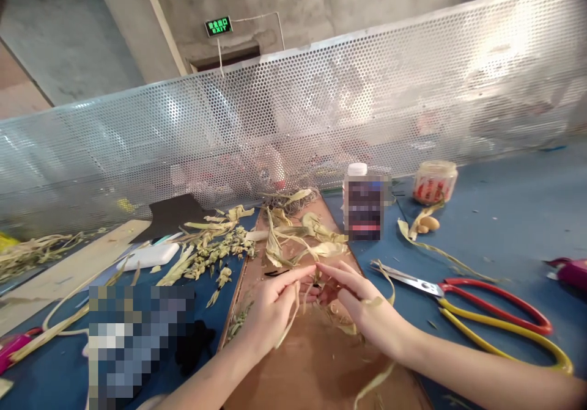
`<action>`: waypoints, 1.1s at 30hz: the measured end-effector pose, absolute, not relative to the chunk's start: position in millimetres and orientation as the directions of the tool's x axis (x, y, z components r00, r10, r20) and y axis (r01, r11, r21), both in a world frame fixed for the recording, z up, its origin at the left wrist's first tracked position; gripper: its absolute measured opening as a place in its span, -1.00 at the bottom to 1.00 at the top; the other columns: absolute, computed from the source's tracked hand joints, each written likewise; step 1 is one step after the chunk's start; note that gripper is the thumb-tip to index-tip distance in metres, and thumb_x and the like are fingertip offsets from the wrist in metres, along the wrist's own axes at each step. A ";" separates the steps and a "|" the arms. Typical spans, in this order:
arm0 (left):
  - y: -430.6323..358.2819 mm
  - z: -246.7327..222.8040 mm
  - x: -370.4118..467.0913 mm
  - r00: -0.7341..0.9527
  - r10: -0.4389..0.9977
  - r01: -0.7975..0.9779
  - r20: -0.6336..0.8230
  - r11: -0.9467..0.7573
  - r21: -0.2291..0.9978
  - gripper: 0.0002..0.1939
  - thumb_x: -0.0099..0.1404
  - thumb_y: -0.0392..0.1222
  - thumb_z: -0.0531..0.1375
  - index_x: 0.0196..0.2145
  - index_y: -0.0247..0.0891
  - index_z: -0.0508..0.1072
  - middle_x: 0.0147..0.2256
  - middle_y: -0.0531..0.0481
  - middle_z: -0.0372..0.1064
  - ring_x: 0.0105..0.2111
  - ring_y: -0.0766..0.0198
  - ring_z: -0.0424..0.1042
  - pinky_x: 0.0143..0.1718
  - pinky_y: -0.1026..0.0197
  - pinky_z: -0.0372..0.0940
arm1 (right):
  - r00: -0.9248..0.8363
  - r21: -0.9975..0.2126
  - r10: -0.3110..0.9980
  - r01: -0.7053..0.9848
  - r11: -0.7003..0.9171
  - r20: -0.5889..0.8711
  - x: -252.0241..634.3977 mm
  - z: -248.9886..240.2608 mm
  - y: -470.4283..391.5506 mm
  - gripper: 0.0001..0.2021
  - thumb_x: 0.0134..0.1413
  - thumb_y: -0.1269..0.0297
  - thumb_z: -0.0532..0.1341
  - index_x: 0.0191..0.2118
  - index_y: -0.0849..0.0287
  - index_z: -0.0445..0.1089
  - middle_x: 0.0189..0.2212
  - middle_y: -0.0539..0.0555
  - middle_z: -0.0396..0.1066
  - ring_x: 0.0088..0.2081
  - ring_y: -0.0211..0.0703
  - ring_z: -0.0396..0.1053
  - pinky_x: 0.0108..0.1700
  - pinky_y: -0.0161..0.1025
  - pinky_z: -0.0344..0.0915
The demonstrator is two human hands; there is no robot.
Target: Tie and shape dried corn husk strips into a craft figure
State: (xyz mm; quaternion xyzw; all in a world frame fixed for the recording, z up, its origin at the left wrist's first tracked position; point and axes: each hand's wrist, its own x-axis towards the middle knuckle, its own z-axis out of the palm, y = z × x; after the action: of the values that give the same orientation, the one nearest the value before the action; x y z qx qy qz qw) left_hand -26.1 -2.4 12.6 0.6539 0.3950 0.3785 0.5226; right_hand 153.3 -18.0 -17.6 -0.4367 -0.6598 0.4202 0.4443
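Both hands meet over a brown board (316, 361), fingertips close together. My left hand (277, 297) is closed on a pale dried leaf strip (293, 318), whose end hangs below the thumb. My right hand (360, 294) is closed from the other side on the same small bundle of strips; one strip trails beneath its fingers. Exactly how the strips cross is hidden by the fingers. Just beyond my fingertips, several dried leaves (321, 249) lie curled on the board.
Red-and-yellow-handled scissors (452, 291) lie on the blue table at right. A white-capped bottle (358, 205) and a glass jar (434, 184) stand behind. Dried greenish sprigs (224, 248) and a white case (149, 256) lie at left. A perforated metal screen (293, 123) runs along the back.
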 end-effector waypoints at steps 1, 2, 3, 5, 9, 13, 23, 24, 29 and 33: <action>-3.1 14.0 -27.1 0.410 0.910 0.135 0.067 -0.134 0.982 -0.65 0.30 -0.15 0.04 0.00 -0.19 0.42 0.00 -0.04 0.40 -0.05 0.13 0.41 -0.01 0.08 0.32 | -0.227 -0.943 0.949 0.202 0.265 0.218 153.3 -17.6 -18.1 -0.52 0.09 0.48 -0.09 0.14 0.21 0.20 -0.25 0.06 0.27 -0.15 -0.18 0.31 0.02 -0.16 0.19; -3.8 15.6 -28.0 0.418 0.907 0.152 0.054 -0.128 0.980 -0.64 0.31 -0.14 0.03 0.02 -0.18 0.41 0.00 -0.04 0.40 -0.06 0.13 0.42 -0.02 0.07 0.33 | -0.232 -0.943 0.948 0.200 0.266 0.218 153.2 -17.5 -18.1 -0.52 0.09 0.48 -0.09 0.14 0.21 0.20 -0.27 0.05 0.27 -0.17 -0.19 0.32 0.00 -0.16 0.20; -4.4 17.0 -28.8 0.421 0.906 0.173 0.044 -0.128 0.977 -0.63 0.31 -0.13 0.02 0.03 -0.18 0.40 -0.02 -0.04 0.41 -0.09 0.12 0.44 -0.04 0.05 0.34 | -0.235 -0.943 0.947 0.198 0.268 0.220 153.1 -17.4 -18.2 -0.52 0.09 0.49 -0.09 0.15 0.20 0.19 -0.27 0.04 0.26 -0.18 -0.20 0.32 -0.02 -0.17 0.21; -5.4 19.2 -29.3 0.423 0.906 0.230 0.026 -0.135 0.964 -0.61 0.32 -0.14 0.00 0.06 -0.19 0.36 -0.09 -0.06 0.46 -0.20 0.14 0.48 -0.09 0.04 0.36 | -0.243 -0.941 0.943 0.196 0.276 0.227 153.1 -17.2 -18.5 -0.51 0.09 0.49 -0.09 0.15 0.19 0.19 -0.28 0.04 0.25 -0.19 -0.20 0.32 -0.04 -0.18 0.22; -5.7 17.6 -28.7 0.446 0.895 0.293 0.008 -0.155 0.943 -0.45 0.20 -0.40 0.01 0.15 -0.22 0.23 -0.04 -0.08 0.42 -0.21 0.19 0.47 -0.14 0.12 0.37 | -0.250 -0.939 0.941 0.201 0.279 0.226 153.0 -17.3 -18.5 -0.51 0.10 0.49 -0.09 0.16 0.18 0.18 -0.28 0.05 0.24 -0.22 -0.20 0.31 -0.08 -0.18 0.25; -2.5 8.3 -32.8 0.529 0.847 0.296 0.048 -0.237 0.925 -0.35 0.18 -0.47 -0.04 0.21 -0.13 0.12 0.15 -0.02 0.21 -0.02 0.18 0.37 0.00 0.08 0.30 | -0.229 -0.937 0.949 0.223 0.270 0.219 152.3 -18.3 -16.6 -0.50 0.08 0.51 -0.09 0.15 0.16 0.19 -0.21 0.07 0.23 -0.14 -0.17 0.29 -0.03 -0.16 0.23; -6.3 9.6 -31.5 0.508 0.816 0.528 0.276 -0.548 0.648 -0.51 0.36 -0.32 -0.10 0.22 -0.12 0.07 0.21 -0.03 0.09 0.19 0.22 0.10 0.19 0.10 0.06 | -0.286 -0.909 0.915 0.224 0.351 0.283 152.2 -11.5 -22.4 -0.47 0.06 0.52 -0.08 0.19 0.28 0.12 -0.27 0.08 0.14 -0.25 -0.21 0.34 -0.15 -0.18 0.32; -6.6 9.7 -30.3 0.506 0.811 0.542 0.295 -0.565 0.623 -0.53 0.35 -0.33 -0.09 0.20 -0.13 0.11 0.19 -0.05 0.13 0.16 0.22 0.14 0.17 0.11 0.09 | -0.293 -0.899 0.905 0.218 0.379 0.310 152.2 -11.5 -23.3 -0.48 0.06 0.51 -0.08 0.19 0.31 0.10 -0.27 0.09 0.13 -0.25 -0.21 0.34 -0.14 -0.17 0.32; -5.1 4.2 -25.3 0.479 0.794 0.568 0.374 -0.606 0.557 -0.63 0.32 -0.36 -0.05 0.06 -0.17 0.22 0.05 -0.11 0.26 0.00 0.19 0.32 0.05 0.11 0.24 | -0.315 -0.862 0.860 0.185 0.471 0.403 150.1 -15.1 -25.3 -0.51 0.14 0.43 -0.06 0.21 0.25 0.06 -0.24 0.10 0.14 -0.26 -0.21 0.33 -0.13 -0.16 0.34; -5.9 1.0 -23.2 0.470 0.779 0.597 0.416 -0.627 0.500 -0.65 0.33 -0.36 -0.05 0.04 -0.18 0.22 0.01 -0.13 0.28 -0.03 0.18 0.34 0.00 0.11 0.27 | -0.297 -0.885 0.891 0.214 0.412 0.343 146.1 -16.9 -24.7 -0.57 0.20 0.33 0.01 0.19 0.13 0.11 -0.18 0.10 0.18 -0.20 -0.21 0.32 -0.11 -0.21 0.34</action>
State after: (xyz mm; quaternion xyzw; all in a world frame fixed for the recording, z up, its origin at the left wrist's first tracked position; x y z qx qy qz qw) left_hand -23.2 -5.9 1.0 0.8451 0.4069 0.3154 0.1442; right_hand 146.1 -24.7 -16.9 -0.3887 -0.7110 0.3778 0.4479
